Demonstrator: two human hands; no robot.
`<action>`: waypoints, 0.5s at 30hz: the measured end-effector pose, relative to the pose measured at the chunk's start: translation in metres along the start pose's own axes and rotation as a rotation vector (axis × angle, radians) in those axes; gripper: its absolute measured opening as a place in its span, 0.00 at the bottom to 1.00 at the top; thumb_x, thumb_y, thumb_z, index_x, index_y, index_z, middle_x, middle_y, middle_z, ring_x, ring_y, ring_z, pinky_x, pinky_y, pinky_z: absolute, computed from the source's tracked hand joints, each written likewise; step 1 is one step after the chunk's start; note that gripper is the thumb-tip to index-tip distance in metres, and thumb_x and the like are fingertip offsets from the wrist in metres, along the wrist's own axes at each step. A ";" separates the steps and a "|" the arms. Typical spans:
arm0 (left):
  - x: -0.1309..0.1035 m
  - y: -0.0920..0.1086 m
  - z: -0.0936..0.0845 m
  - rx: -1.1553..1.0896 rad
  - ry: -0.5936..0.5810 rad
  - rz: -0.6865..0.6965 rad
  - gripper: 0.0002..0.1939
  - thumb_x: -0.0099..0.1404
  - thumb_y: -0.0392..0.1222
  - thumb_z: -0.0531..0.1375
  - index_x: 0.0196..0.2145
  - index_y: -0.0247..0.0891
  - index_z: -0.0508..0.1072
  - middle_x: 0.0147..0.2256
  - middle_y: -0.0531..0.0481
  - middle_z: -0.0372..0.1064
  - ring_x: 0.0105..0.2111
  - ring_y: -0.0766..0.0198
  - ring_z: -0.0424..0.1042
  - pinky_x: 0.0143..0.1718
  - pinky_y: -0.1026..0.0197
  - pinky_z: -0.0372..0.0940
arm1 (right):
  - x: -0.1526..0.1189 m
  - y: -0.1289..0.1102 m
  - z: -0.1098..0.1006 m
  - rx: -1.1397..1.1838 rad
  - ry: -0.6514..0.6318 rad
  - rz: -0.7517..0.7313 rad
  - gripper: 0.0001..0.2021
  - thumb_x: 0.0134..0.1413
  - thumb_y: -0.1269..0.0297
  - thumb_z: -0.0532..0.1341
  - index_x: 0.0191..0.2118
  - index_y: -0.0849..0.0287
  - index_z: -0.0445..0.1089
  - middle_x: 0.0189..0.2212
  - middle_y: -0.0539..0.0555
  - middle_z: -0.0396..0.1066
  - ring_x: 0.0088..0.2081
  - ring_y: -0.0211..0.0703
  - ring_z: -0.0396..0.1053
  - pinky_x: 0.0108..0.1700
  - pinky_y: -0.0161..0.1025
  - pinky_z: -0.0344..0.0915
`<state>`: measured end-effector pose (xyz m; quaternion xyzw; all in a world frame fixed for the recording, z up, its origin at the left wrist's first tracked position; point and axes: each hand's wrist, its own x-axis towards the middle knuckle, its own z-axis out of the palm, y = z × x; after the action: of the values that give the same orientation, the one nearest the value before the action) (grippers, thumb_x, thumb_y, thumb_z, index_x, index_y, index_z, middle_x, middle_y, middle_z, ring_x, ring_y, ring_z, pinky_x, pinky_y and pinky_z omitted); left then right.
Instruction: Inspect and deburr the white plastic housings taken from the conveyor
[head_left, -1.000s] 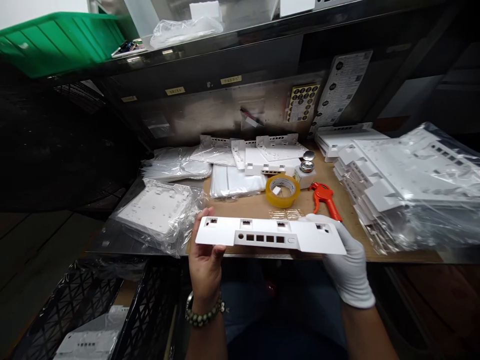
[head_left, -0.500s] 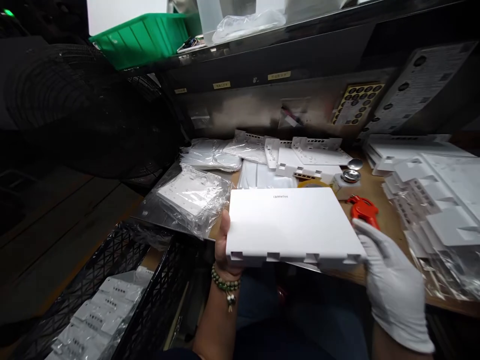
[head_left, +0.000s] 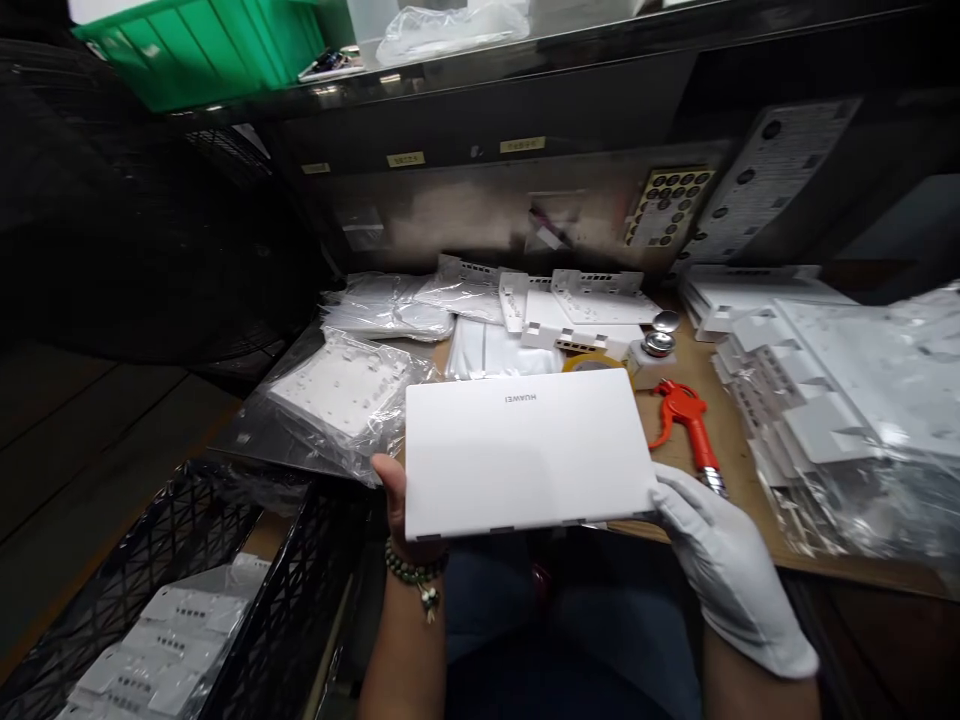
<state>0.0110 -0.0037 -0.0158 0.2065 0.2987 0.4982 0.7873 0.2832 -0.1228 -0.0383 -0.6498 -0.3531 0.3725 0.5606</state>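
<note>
White router cover [head_left: 525, 450] held flat between both hands, logo side up, just above the near edge of the tabletop [head_left: 720, 440]. Left hand [head_left: 401, 505], bare, beaded bracelet on wrist, grips the cover's left near corner, thumb on the edge. Right hand [head_left: 724, 560], in a white glove, closed on the right near corner. Below left of the left hand: one black crate [head_left: 225, 560] with bagged white parts inside. Just beyond left hand: one bagged white plate [head_left: 337, 395]. Beyond right hand: one red air blow gun [head_left: 686, 415], one tape roll [head_left: 592, 362] mostly hidden behind the cover. Right of right hand: stack of bagged covers [head_left: 847, 410], count unclear. Far, overhead shelf: one green bin [head_left: 202, 45].
</note>
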 end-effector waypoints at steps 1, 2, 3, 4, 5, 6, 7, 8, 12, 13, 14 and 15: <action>0.001 0.000 -0.001 0.008 0.013 0.005 0.47 0.51 0.84 0.59 0.54 0.46 0.77 0.56 0.44 0.76 0.66 0.39 0.64 0.62 0.43 0.67 | 0.000 -0.002 0.001 0.008 -0.013 -0.010 0.22 0.55 0.44 0.70 0.50 0.51 0.81 0.52 0.54 0.80 0.53 0.55 0.77 0.59 0.45 0.74; 0.002 -0.001 -0.001 0.014 0.033 0.019 0.46 0.50 0.83 0.61 0.54 0.47 0.77 0.55 0.44 0.77 0.65 0.40 0.65 0.61 0.44 0.68 | -0.001 -0.004 0.001 0.018 -0.024 -0.019 0.21 0.56 0.45 0.69 0.51 0.51 0.81 0.52 0.54 0.80 0.53 0.55 0.77 0.59 0.44 0.74; 0.003 -0.001 -0.002 0.021 0.054 0.034 0.46 0.49 0.83 0.62 0.54 0.48 0.77 0.54 0.45 0.78 0.64 0.40 0.66 0.61 0.44 0.69 | -0.002 -0.005 0.002 0.029 -0.033 -0.024 0.21 0.57 0.46 0.69 0.51 0.51 0.81 0.52 0.54 0.79 0.53 0.54 0.77 0.59 0.44 0.74; 0.003 -0.001 -0.002 0.033 0.066 0.043 0.46 0.47 0.82 0.63 0.54 0.48 0.77 0.53 0.45 0.79 0.63 0.40 0.67 0.60 0.44 0.69 | -0.002 -0.006 0.002 0.040 -0.036 -0.027 0.20 0.58 0.47 0.69 0.51 0.52 0.81 0.52 0.54 0.79 0.53 0.54 0.77 0.59 0.44 0.74; 0.004 0.000 -0.002 0.055 0.067 0.045 0.46 0.46 0.82 0.64 0.53 0.48 0.77 0.52 0.45 0.79 0.63 0.40 0.68 0.59 0.44 0.70 | -0.003 -0.006 0.001 0.049 -0.036 -0.030 0.20 0.58 0.48 0.69 0.51 0.52 0.81 0.52 0.55 0.80 0.53 0.53 0.77 0.58 0.44 0.74; 0.004 0.001 -0.001 0.085 0.064 0.042 0.46 0.46 0.81 0.65 0.53 0.47 0.78 0.51 0.44 0.79 0.62 0.40 0.70 0.59 0.44 0.71 | -0.004 -0.006 0.001 0.054 -0.034 -0.034 0.19 0.58 0.48 0.69 0.51 0.52 0.80 0.51 0.55 0.80 0.53 0.52 0.77 0.58 0.43 0.74; 0.005 0.003 -0.001 0.128 0.066 0.045 0.44 0.48 0.79 0.66 0.52 0.46 0.78 0.50 0.43 0.80 0.60 0.40 0.71 0.58 0.44 0.71 | -0.004 -0.007 0.000 0.052 -0.031 -0.042 0.19 0.59 0.49 0.68 0.51 0.52 0.80 0.51 0.55 0.80 0.53 0.52 0.77 0.57 0.42 0.74; 0.006 0.006 -0.001 0.184 0.076 0.058 0.40 0.50 0.76 0.68 0.51 0.44 0.79 0.49 0.43 0.80 0.59 0.40 0.72 0.58 0.44 0.72 | -0.004 -0.007 -0.001 0.045 -0.031 -0.053 0.19 0.60 0.49 0.68 0.51 0.52 0.80 0.51 0.54 0.80 0.52 0.50 0.77 0.57 0.41 0.74; 0.013 0.012 0.002 0.401 0.131 0.240 0.25 0.57 0.58 0.73 0.47 0.40 0.79 0.43 0.45 0.81 0.52 0.47 0.78 0.55 0.50 0.73 | 0.000 -0.005 -0.008 -0.030 -0.052 -0.116 0.18 0.63 0.50 0.66 0.53 0.51 0.78 0.51 0.54 0.80 0.51 0.47 0.78 0.57 0.40 0.73; 0.015 0.011 0.003 0.432 0.119 0.283 0.24 0.58 0.56 0.73 0.47 0.40 0.79 0.42 0.46 0.81 0.50 0.50 0.78 0.54 0.53 0.73 | 0.002 -0.003 -0.009 -0.062 -0.062 -0.138 0.17 0.63 0.50 0.66 0.53 0.51 0.78 0.51 0.54 0.79 0.52 0.46 0.77 0.58 0.40 0.73; 0.016 0.010 0.003 0.448 0.107 0.326 0.23 0.58 0.56 0.73 0.46 0.41 0.79 0.42 0.48 0.81 0.48 0.54 0.79 0.52 0.56 0.73 | 0.003 -0.001 -0.010 -0.092 -0.065 -0.157 0.17 0.63 0.51 0.66 0.53 0.50 0.78 0.52 0.53 0.79 0.52 0.46 0.77 0.59 0.40 0.71; 0.017 0.008 0.003 0.455 0.100 0.371 0.21 0.59 0.56 0.73 0.45 0.42 0.80 0.41 0.49 0.80 0.46 0.57 0.79 0.50 0.59 0.73 | 0.004 0.001 -0.010 -0.111 -0.064 -0.175 0.16 0.63 0.52 0.66 0.53 0.50 0.78 0.53 0.53 0.78 0.53 0.45 0.76 0.61 0.41 0.70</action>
<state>0.0134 0.0152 -0.0135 0.4039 0.3984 0.5636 0.6004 0.2937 -0.1242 -0.0386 -0.6344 -0.4463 0.3228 0.5424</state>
